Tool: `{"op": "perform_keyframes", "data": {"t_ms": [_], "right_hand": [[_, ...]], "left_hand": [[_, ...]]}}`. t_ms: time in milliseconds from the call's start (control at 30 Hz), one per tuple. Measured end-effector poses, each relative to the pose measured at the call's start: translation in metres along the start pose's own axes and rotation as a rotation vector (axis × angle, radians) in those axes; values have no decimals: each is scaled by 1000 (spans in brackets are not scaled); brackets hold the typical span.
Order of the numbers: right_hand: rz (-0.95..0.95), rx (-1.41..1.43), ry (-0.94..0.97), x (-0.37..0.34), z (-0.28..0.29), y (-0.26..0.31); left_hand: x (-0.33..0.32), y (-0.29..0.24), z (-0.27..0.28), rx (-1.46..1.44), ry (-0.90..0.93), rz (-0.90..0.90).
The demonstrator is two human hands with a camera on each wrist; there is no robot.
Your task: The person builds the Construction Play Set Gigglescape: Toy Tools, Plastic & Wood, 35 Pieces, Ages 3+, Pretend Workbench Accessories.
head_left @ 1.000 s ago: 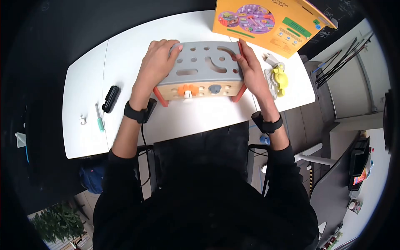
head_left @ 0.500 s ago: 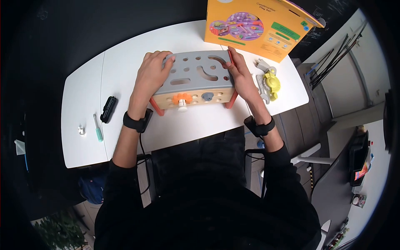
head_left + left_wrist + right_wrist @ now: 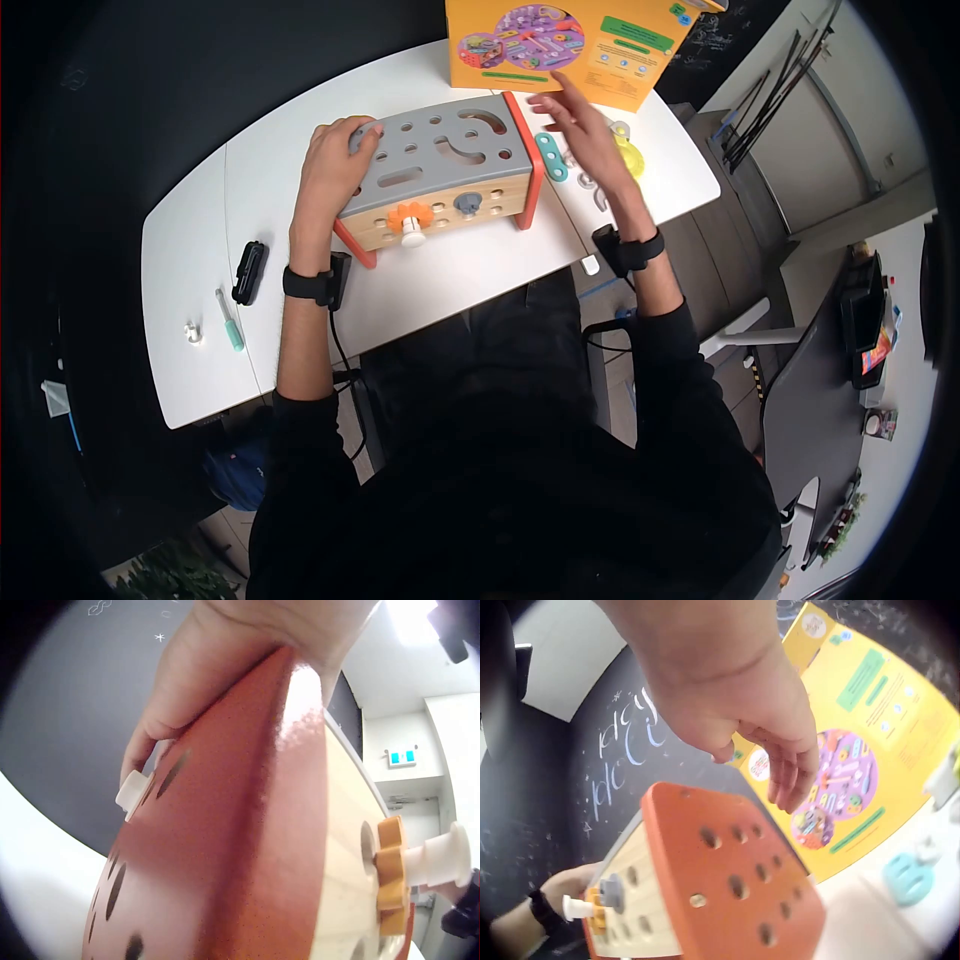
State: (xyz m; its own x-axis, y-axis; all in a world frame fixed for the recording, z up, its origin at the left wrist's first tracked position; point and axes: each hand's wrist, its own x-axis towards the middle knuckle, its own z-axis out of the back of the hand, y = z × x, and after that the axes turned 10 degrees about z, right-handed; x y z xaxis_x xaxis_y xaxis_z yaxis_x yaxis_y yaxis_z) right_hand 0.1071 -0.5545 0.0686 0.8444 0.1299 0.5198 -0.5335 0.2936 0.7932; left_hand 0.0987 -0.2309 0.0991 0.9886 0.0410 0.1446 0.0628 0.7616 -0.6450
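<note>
A toy workbench [image 3: 425, 135] with a grey holed top, wooden front and red end panels stands on the white table. My left hand [image 3: 332, 175] grips its left end; in the left wrist view that hand [image 3: 232, 652] wraps over the red panel's top edge. On the front sit an orange gear [image 3: 405, 213] with a white bolt [image 3: 413, 240] through it and a grey nut [image 3: 467, 204]. My right hand [image 3: 590, 145] is off the workbench, just beyond its right end, fingers loosely extended. In the right wrist view this hand [image 3: 739, 709] holds nothing.
A yellow box [image 3: 620, 80] stands at the back right. Beside the workbench lie a teal holed strip [image 3: 551, 157] and a yellow piece [image 3: 630, 158]. At the left are a black case [image 3: 249, 272], a teal-handled screwdriver [image 3: 231, 328] and a small white piece [image 3: 193, 333].
My right hand has let go of the workbench's right end and moved off to the right. The teal strip has come into view. My left hand keeps its hold while the head view has turned.
</note>
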Motion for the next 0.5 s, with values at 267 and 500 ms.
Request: {"op": "perform_keyframes", "data": {"t_ms": [267,500], "right_hand": [[136,-901,267,-32,50,-47],[-61,-882,359,-22,36,-55]], "left_hand": [[-3,-4,1,-46,1,34],[-5,-1,2,-55,-45,-27]]}}
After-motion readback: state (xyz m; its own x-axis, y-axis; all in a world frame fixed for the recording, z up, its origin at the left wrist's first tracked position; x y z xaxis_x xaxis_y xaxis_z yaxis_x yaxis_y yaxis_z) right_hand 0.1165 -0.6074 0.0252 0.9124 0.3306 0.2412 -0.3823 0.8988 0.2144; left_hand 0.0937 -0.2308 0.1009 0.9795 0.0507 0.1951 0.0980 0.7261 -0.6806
